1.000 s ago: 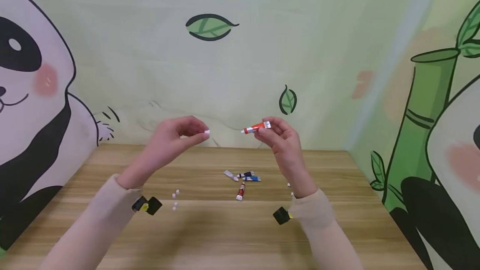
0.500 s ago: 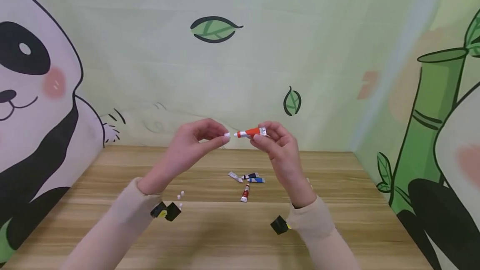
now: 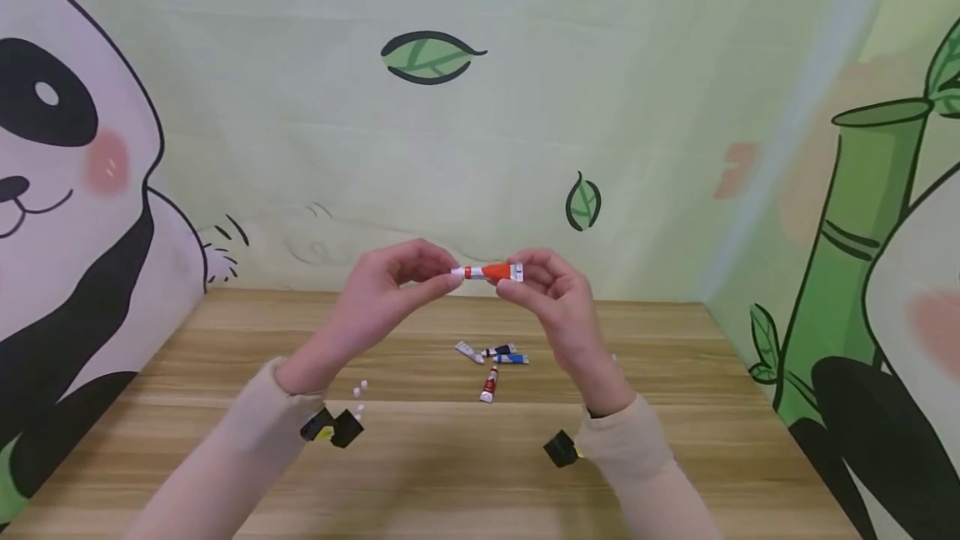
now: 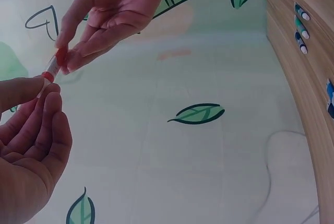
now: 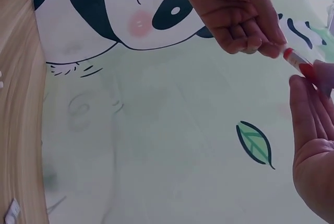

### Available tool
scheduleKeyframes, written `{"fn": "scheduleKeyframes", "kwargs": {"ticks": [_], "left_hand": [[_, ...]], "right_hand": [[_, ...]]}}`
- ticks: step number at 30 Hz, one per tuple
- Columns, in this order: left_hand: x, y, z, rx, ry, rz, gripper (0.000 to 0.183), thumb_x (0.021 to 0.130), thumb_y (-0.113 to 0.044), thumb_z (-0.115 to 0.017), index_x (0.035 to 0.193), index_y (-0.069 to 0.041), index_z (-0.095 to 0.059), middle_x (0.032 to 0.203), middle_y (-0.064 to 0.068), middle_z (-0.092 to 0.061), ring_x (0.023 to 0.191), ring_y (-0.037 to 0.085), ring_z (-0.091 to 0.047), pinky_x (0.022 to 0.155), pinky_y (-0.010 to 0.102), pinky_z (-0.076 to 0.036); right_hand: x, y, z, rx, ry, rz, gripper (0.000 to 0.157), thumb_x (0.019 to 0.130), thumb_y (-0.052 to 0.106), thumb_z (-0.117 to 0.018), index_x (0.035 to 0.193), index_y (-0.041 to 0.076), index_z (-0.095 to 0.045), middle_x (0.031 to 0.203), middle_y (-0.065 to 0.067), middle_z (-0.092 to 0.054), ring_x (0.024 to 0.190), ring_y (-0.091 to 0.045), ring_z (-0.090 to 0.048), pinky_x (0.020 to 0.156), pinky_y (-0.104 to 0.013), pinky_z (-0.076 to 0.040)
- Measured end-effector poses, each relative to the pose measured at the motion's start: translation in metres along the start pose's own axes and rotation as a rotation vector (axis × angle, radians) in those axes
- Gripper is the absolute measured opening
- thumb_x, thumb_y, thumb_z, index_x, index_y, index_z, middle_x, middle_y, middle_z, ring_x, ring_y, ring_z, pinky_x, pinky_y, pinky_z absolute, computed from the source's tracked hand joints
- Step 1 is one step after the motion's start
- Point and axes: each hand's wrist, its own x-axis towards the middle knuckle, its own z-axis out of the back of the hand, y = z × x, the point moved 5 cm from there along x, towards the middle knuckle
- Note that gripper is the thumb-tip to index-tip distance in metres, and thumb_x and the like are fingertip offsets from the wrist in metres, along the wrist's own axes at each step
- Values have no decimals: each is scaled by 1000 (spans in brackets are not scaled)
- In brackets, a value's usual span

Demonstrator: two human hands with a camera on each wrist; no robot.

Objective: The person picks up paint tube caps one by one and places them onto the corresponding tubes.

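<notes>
Above the table, my right hand (image 3: 558,298) pinches an orange-red and silver paint tube (image 3: 491,272) by its body, near the flat crimped end. The tube lies roughly level, nozzle end toward the left. My left hand (image 3: 390,282) pinches a small white cap (image 3: 456,272) between thumb and fingers, right at the tube's nozzle. Fingers partly hide the cap, so I cannot tell whether it is seated. Both hands meet at the paint tube (image 4: 53,67) in the left wrist view, and the right wrist view shows the tube (image 5: 297,60) between them too.
On the wooden table (image 3: 450,473) lie a white tube (image 3: 469,352), a dark tube (image 3: 498,350), a blue tube (image 3: 512,359) and a dark red tube (image 3: 489,386). Several small white caps (image 3: 360,390) lie at the left. More tubes (image 4: 301,27) show in the left wrist view.
My left hand has moved right with the white cap until it meets the tube's nozzle. The tube has levelled out and shifted slightly left in my right hand.
</notes>
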Motion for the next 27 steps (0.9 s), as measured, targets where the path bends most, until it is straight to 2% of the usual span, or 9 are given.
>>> {"fn": "scheduleKeyframes", "kwargs": {"ticks": [7,11,18,27], "left_hand": [[-6,0,2,-59,20,49,20,93,-27,-76,107,-12,-72,97,3,-73,83,23,-67,77,36,-57],[-10,-2,3,-57,14,57,19,93,-26,-75,106,-12,-72,96,2,-73,84,23,-68,77,36,-57],[-17,-8,1,2,-12,-21,15,93,-23,-75,104,-14,-73,97,-1,-74,87,16,-68,78,37,-55],[-21,-18,-6,81,-44,-144,10,93,-21,-75,101,-15,-75,94,-8,-74,88,9,-68,77,35,-54]], "right_hand": [[-3,6,2,-182,60,0,26,90,5,-75,113,3,-65,100,-3,-76,93,-27,-73,86,-37,-57],[-6,8,0,-254,90,8,26,89,8,-78,112,3,-68,97,-5,-76,87,-24,-73,81,-37,-59],[-8,7,-4,-223,141,-1,17,94,15,-73,103,0,-71,93,-9,-76,85,-27,-74,79,-41,-59],[-14,6,-1,-208,127,-35,19,97,18,-69,88,1,-71,78,-9,-74,71,-24,-73,67,-39,-60]]}}
